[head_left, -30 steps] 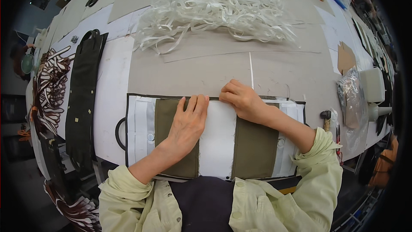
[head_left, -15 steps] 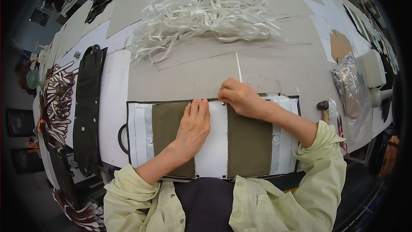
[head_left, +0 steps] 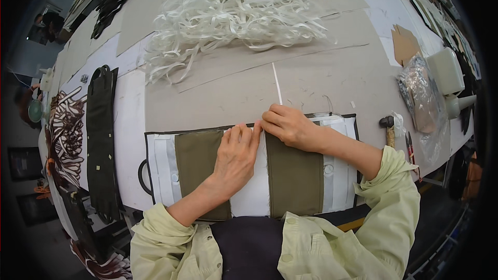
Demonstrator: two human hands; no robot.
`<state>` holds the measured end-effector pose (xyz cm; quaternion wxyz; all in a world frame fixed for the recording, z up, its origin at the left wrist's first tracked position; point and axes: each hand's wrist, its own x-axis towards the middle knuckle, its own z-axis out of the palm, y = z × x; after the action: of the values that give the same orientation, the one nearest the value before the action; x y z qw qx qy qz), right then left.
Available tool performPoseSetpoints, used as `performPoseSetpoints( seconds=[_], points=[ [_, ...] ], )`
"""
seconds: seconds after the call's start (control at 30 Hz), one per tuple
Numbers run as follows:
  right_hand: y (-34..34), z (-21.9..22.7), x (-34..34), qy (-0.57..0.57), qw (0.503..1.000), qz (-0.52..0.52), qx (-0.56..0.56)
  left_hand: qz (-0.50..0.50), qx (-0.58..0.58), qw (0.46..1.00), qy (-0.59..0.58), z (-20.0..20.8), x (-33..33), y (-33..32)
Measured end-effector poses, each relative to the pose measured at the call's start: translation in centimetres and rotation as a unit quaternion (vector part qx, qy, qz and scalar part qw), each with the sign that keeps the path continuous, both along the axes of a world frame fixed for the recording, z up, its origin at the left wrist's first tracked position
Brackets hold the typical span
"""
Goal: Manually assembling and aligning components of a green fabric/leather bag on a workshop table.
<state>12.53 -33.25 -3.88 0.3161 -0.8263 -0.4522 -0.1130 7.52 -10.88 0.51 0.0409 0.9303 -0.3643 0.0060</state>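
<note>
A flat fabric bag piece lies in front of me, with olive panels, white sections and a dark bound edge. A dark handle loop sticks out at its left side. My left hand rests on the piece, fingers stretched toward its far edge. Right beside it, my right hand is closed in a pinch at that edge, its fingertips close to the left index finger. What the pinch holds is hidden. A narrow white strip lies beyond the right hand, its near end by the knuckles.
A heap of white ribbon covers the far table. To the left lie a long dark handled piece and brown-and-white straps. A hammer, scissors, a clear plastic bag and a white container are at right.
The right hand's fingertips have come closer to the left hand's along the far edge. My left index finger has spread toward them. The whole view has shifted slightly.
</note>
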Motion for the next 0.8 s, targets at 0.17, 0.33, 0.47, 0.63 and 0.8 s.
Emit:
performPoseSetpoints(
  seconds=[0.17,0.33,0.47,0.63,0.8],
  points=[
    [-0.1,0.2,-0.2,0.0,1.0,0.011,0.026,-0.035,-0.025,0.998,-0.038,-0.5,0.2,0.1],
    [-0.9,0.2,-0.9,0.114,0.989,-0.05,0.074,-0.038,0.004,0.999,-0.035,-0.6,-0.2,0.0],
    [-1.4,0.7,-1.0,0.074,0.996,-0.034,0.045,-0.034,-0.013,0.999,-0.024,-0.4,-0.1,-0.2],
    [-1.5,0.4,-0.9,-0.003,1.0,-0.002,0.021,-0.028,-0.022,0.999,-0.016,-0.1,0.1,-0.3],
    [-1.7,0.6,-1.2,-0.106,0.994,0.029,-0.027,-0.033,-0.035,0.999,-0.014,-0.3,0.0,-0.2]
  ],
)
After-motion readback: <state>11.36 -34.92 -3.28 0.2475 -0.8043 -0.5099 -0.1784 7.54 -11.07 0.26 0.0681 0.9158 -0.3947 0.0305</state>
